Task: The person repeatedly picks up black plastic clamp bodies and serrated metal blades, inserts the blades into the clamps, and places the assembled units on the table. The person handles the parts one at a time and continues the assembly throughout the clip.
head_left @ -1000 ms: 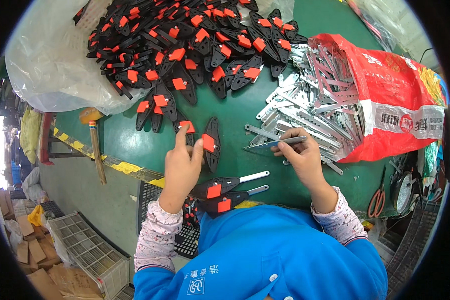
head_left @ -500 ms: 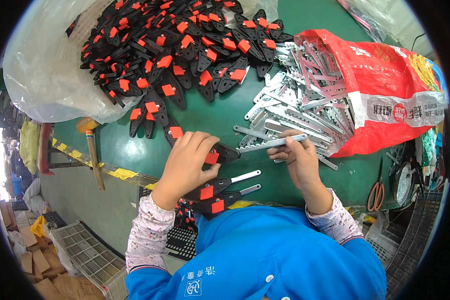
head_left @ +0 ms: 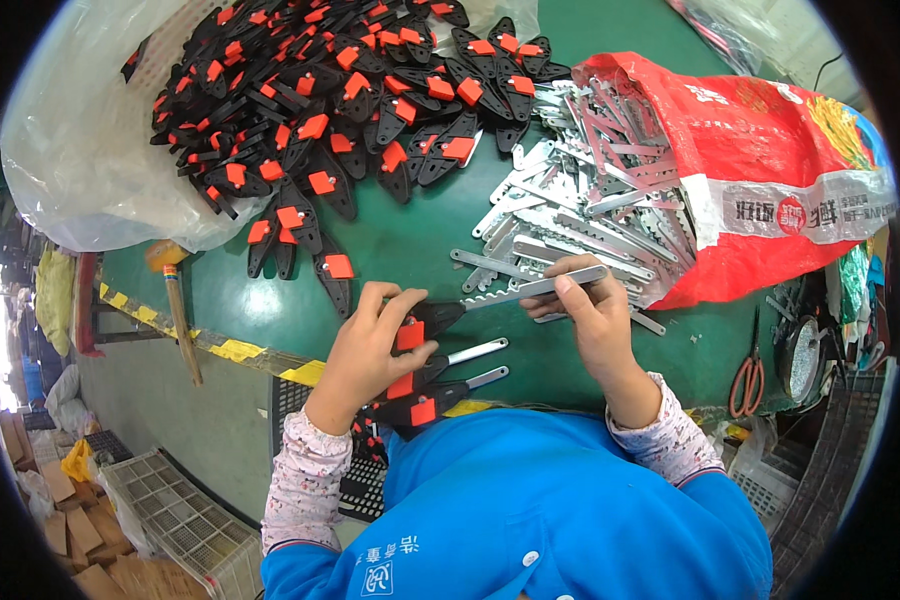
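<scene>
My left hand (head_left: 370,350) is closed around a black plastic part (head_left: 442,317) with a red tab, just in from the table's near edge. In my right hand (head_left: 595,315) a long silver notched metal strip (head_left: 525,289) is pinched between thumb and fingers. The strip's left end meets the pointed tip of the black part; whether it sits inside cannot be made out. Two more black parts lie below my left hand, each with a metal strip sticking out to the right; the nearer assembled part (head_left: 420,408) shows its red tab fully.
A big pile of black parts with red tabs (head_left: 340,90) covers the back left beside a clear plastic bag (head_left: 90,150). Metal strips (head_left: 570,215) spill from a red sack (head_left: 760,170). A hammer (head_left: 177,320) lies at the left edge, scissors (head_left: 748,380) at the right.
The view has shifted slightly. My left hand has come a little nearer with the black part, its fingers differently placed. My right hand still holds the strip against the part's tip.
</scene>
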Action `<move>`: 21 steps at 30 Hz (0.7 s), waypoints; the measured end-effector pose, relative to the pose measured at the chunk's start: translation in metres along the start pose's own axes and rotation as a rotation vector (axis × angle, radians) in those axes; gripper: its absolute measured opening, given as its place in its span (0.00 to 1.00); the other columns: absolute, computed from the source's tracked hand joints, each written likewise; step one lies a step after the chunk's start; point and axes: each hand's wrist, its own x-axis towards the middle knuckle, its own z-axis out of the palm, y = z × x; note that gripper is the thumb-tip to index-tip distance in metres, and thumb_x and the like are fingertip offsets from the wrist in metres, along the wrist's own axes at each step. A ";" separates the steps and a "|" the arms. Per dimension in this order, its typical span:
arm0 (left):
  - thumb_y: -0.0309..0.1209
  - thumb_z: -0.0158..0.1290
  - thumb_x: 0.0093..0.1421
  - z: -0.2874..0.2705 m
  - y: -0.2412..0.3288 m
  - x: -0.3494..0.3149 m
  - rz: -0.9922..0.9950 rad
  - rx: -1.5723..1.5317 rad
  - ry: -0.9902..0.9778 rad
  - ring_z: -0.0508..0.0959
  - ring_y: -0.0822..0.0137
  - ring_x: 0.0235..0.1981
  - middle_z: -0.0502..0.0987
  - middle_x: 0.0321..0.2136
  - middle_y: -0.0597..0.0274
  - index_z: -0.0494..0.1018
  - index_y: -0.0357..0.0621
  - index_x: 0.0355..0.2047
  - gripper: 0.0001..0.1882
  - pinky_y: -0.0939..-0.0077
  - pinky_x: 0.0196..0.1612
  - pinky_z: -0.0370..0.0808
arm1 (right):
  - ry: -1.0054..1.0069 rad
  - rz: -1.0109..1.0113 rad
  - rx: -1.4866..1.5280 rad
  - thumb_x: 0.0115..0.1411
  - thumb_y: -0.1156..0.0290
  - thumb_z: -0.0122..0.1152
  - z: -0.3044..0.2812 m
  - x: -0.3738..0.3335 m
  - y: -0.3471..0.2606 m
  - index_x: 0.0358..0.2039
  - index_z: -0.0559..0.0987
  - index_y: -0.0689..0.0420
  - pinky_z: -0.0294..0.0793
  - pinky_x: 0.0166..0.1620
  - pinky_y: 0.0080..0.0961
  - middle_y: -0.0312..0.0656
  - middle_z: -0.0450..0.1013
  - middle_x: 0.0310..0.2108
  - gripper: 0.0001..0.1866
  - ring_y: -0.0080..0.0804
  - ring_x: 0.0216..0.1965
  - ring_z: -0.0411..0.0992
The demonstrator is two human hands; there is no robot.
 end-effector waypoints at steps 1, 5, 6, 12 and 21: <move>0.27 0.73 0.49 0.000 0.002 0.000 -0.004 0.002 -0.011 0.79 0.45 0.50 0.75 0.50 0.48 0.74 0.42 0.59 0.35 0.58 0.52 0.79 | -0.024 0.007 0.004 0.74 0.65 0.56 0.001 0.001 -0.001 0.50 0.75 0.65 0.86 0.44 0.34 0.53 0.81 0.38 0.15 0.41 0.41 0.84; 0.25 0.72 0.50 0.005 0.007 -0.001 0.138 0.013 0.011 0.80 0.45 0.50 0.78 0.51 0.46 0.74 0.40 0.60 0.35 0.58 0.53 0.79 | -0.121 0.093 0.068 0.74 0.70 0.58 0.012 -0.006 0.006 0.50 0.78 0.67 0.85 0.43 0.32 0.51 0.81 0.38 0.13 0.37 0.39 0.84; 0.24 0.72 0.50 0.005 0.006 -0.002 0.134 0.031 0.021 0.80 0.45 0.50 0.79 0.50 0.46 0.74 0.39 0.59 0.35 0.57 0.53 0.79 | -0.099 0.113 0.093 0.73 0.70 0.60 0.014 -0.007 0.007 0.50 0.80 0.68 0.84 0.42 0.30 0.49 0.82 0.37 0.13 0.34 0.38 0.83; 0.21 0.70 0.47 0.000 0.002 -0.009 0.120 0.065 0.032 0.82 0.45 0.49 0.81 0.49 0.45 0.75 0.37 0.57 0.34 0.57 0.52 0.79 | -0.117 0.180 0.075 0.72 0.67 0.64 0.022 -0.010 0.016 0.51 0.83 0.66 0.81 0.39 0.24 0.44 0.82 0.36 0.15 0.26 0.35 0.81; 0.21 0.70 0.45 -0.007 0.002 -0.011 0.187 0.160 0.053 0.81 0.47 0.46 0.81 0.49 0.47 0.75 0.36 0.57 0.36 0.58 0.50 0.79 | -0.044 0.198 0.185 0.71 0.68 0.66 0.043 -0.017 0.029 0.51 0.84 0.66 0.79 0.36 0.21 0.42 0.82 0.34 0.15 0.22 0.33 0.78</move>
